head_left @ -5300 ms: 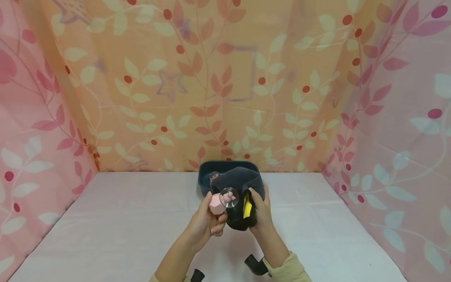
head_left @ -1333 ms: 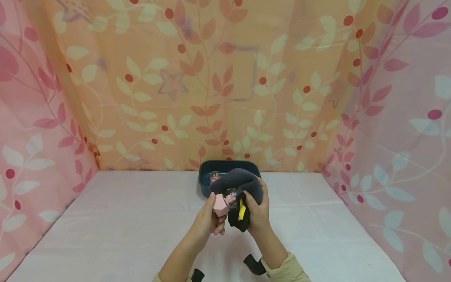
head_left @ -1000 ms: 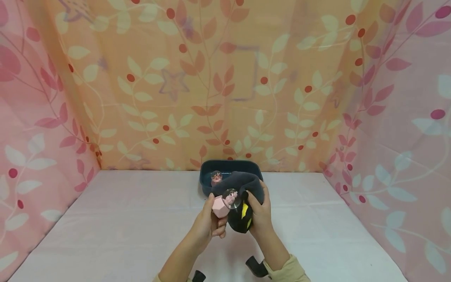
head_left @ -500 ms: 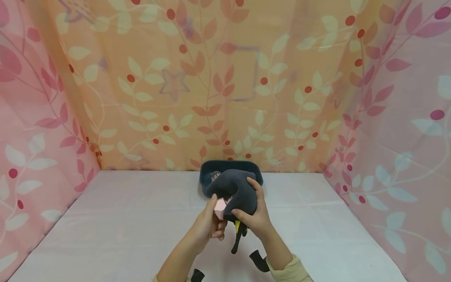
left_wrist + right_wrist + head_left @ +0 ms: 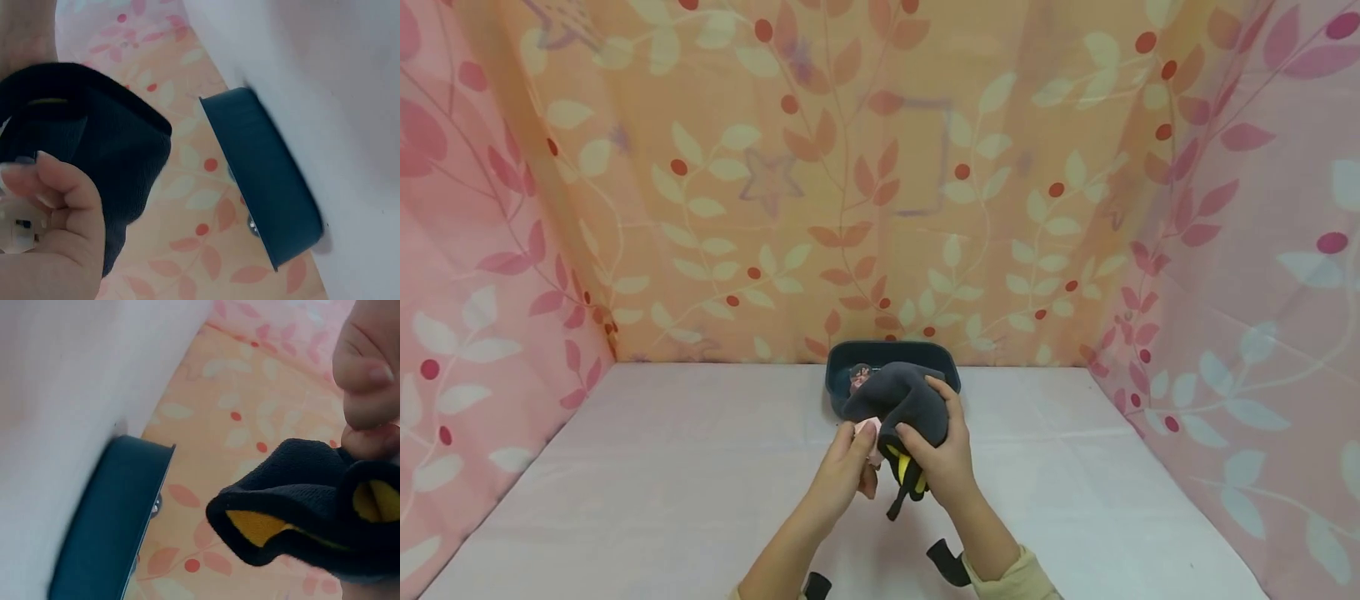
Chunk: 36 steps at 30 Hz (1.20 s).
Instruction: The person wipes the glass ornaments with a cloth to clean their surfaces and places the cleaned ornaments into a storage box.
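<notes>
Close in front of the body, my left hand (image 5: 841, 471) grips a small ornament (image 5: 876, 451) by its pink faceted base. Its clear globe, seen in earlier head frames, is hidden now by the cloth. In the left wrist view the base's underside (image 5: 14, 231) shows a small dark switch-like part. My right hand (image 5: 953, 458) holds a dark grey fabric piece (image 5: 925, 400) with black edging and yellow lining, bunched against the ornament. The right wrist view shows the fabric's (image 5: 300, 469) folded open edge. A black strap-like end (image 5: 895, 504) hangs below it.
Behind the hands a dark teal rectangular tray (image 5: 833, 390) stands on the white tabletop (image 5: 700, 467), against the patterned back curtain (image 5: 820, 208). Another globe ornament (image 5: 859, 379) sits in the tray's left part. Black curved pieces (image 5: 950, 565) stick out by both wrists.
Over the last second, the right hand has turned and shifted the fabric over the clear globe, which showed before. The left thumb has moved onto the front of the pink base.
</notes>
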Available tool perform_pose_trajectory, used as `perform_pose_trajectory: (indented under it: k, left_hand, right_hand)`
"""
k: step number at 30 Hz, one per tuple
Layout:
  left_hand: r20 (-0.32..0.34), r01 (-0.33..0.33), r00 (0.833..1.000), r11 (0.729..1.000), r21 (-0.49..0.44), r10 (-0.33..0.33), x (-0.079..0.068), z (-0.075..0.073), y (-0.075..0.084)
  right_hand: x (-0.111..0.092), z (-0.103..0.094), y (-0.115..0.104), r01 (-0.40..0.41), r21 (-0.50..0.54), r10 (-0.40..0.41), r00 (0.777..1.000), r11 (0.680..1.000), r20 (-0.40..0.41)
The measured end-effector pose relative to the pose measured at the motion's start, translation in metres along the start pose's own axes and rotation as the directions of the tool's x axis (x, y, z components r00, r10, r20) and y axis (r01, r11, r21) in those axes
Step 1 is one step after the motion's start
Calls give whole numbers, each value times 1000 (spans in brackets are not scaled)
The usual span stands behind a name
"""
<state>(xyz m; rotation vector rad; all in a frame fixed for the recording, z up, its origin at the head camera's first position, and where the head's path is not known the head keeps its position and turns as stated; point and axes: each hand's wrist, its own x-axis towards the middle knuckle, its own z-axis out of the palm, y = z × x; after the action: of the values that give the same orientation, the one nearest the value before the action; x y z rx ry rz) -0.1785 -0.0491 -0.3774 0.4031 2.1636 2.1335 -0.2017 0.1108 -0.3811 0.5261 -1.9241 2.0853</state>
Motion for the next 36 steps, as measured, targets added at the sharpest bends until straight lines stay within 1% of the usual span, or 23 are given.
perform_pose_trajectory:
  k: [2, 5, 10, 14, 16, 19, 23, 25, 27, 30, 32, 33, 34, 36]
  left_hand:
    - [8, -16, 1000, 1000, -9, 16, 1, 1, 0]
    - [20, -17, 1000, 1000, -12, 17, 1, 2, -1]
    - [53, 23, 998, 999, -39, -20, 1, 0, 0]
    - [98, 70, 993, 993, -93, -61, 0, -2, 0]
    - [128, 89, 989, 988, -130, -72, 0, -3, 0]
    - [169, 131, 981, 972, -197, -98, -1, -4, 0]
    - [199, 160, 974, 948, -274, -106, 0, -5, 0]
    - [218, 157, 972, 936, -316, -90, 0, -6, 0]
    - [239, 148, 969, 923, -356, -63, 0, -7, 0]
    - [266, 130, 964, 909, -395, -22, -1, -9, 2]
    - [266, 124, 964, 909, -399, -15, -1, -10, 2]
    - [261, 123, 965, 909, -399, -16, -1, -11, 3]
    - [254, 126, 967, 908, -399, -23, -1, -12, 3]
    - [233, 136, 972, 904, -404, -42, -1, -13, 3]
  right_hand:
    - [1, 0, 1, -3, 34, 3, 1000, 999, -8]
    - [2, 1, 2, -12, 84, 14, 1000, 996, -22]
    - [2, 1, 2, -56, 163, 65, 997, 985, -49]
    - [3, 1, 2, -87, 229, 107, 991, 970, -79]
    - [4, 1, 2, -94, 268, 125, 987, 959, -100]
    - [5, 1, 2, -90, 315, 134, 984, 945, -120]
    - [6, 2, 5, -67, 339, 115, 986, 938, -124]
    - [7, 2, 8, -68, 334, 115, 986, 940, -123]
    - [7, 1, 11, -97, 319, 146, 980, 943, -132]
    - [8, -3, 14, -164, 301, 220, 962, 939, -162]
    - [9, -8, 15, -174, 326, 244, 952, 929, -185]
    - [9, -10, 14, -152, 343, 227, 955, 927, -190]
    - [9, -12, 13, -111, 359, 188, 964, 926, -186]
    - [9, -15, 10, 4, 388, 57, 988, 922, -145]
